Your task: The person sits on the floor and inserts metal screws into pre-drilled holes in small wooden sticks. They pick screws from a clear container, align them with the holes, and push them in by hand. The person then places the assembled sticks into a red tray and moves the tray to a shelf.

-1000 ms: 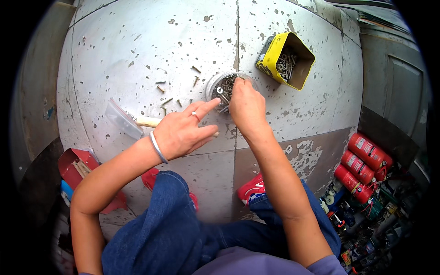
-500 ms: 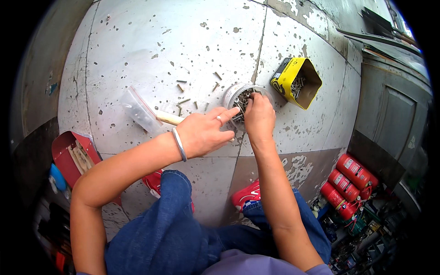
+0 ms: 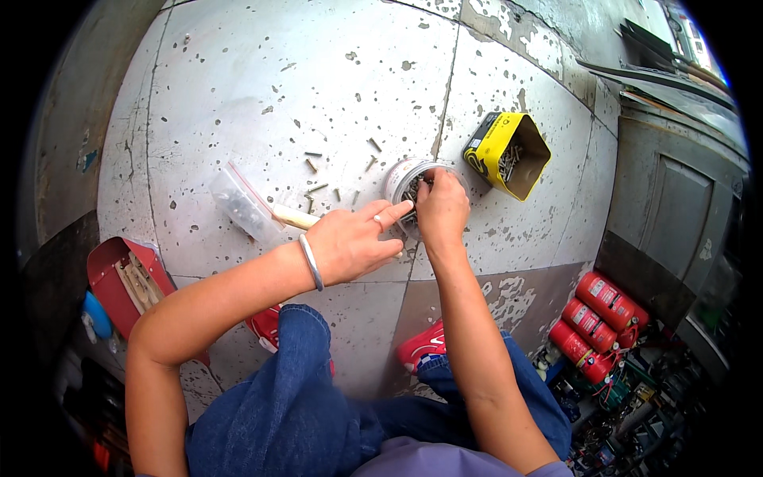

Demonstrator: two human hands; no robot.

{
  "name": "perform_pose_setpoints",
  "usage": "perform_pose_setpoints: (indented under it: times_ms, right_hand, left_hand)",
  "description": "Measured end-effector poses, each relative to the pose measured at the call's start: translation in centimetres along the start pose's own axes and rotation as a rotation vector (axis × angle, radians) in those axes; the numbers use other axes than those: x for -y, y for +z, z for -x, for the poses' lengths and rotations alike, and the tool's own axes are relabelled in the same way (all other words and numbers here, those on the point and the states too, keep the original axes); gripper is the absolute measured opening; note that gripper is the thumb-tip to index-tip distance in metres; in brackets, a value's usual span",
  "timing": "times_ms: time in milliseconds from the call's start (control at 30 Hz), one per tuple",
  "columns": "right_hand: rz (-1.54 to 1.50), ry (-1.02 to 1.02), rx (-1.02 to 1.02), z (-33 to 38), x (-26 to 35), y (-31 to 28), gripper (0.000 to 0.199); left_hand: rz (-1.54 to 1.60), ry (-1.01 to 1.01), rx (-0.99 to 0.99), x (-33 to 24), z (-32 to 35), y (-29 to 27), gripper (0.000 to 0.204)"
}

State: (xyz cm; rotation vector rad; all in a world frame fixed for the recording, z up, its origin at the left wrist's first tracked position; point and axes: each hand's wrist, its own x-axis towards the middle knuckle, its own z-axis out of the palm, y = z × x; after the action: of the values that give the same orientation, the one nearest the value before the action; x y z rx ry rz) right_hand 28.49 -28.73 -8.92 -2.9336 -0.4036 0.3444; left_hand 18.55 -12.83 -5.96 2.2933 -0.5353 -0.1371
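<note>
Tight at jar [image 3: 394, 181], roomy farther ahead.
We see right hand [image 3: 443, 208] partly blocking its mouth, tin [image 3: 494, 145] to that hand's right, bag [image 3: 244, 202] and screws [image 3: 311, 166] ahead-left of left hand [image 3: 348, 243]; floor [image 3: 270, 87] beyond passable.

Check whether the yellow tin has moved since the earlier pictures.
No; the yellow tin still sits just right of the same dark floor seam. Its place in the picture changes because the whole view shifts.

Right of the right hand [image 3: 443, 211] lie red extinguishers [image 3: 590, 324] beside dark clutter [image 3: 608, 433], perhaps tools; farther right, a grey door [image 3: 679, 211]. Well left of the left hand [image 3: 350, 245], a red bin [image 3: 106, 272] holds sticks [image 3: 137, 285].
</note>
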Motion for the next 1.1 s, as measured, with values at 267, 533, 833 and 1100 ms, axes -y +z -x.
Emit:
perform_pose_setpoints:
  times_ms: [267, 533, 833, 1100]
  right_hand:
    - [-0.037, 0.01, 0.037, -0.2, -0.1, 0.0, 0.013]
    - [-0.105, -0.023, 0.005, 0.0, -0.6, 0.6, 0.014]
    - [-0.139, 0.069, 0.133, -0.1, -0.1, -0.1, 0.017]
    - [-0.244, 0.049, 0.113, 1.4, 0.3, -2.4, 0.013]
  left_hand:
    - [0.017, -0.001, 0.004, 0.0, 0.1, 0.0, 0.012]
    - [0.197, -0.056, -0.142, 0.0, 0.0, -1.4, 0.022]
    - [0.314, -0.142, -0.159, 0.1, 0.5, -1.9, 0.02]
    - [0.325, -0.181, -0.14, 0.1, 0.9, -2.1, 0.019]
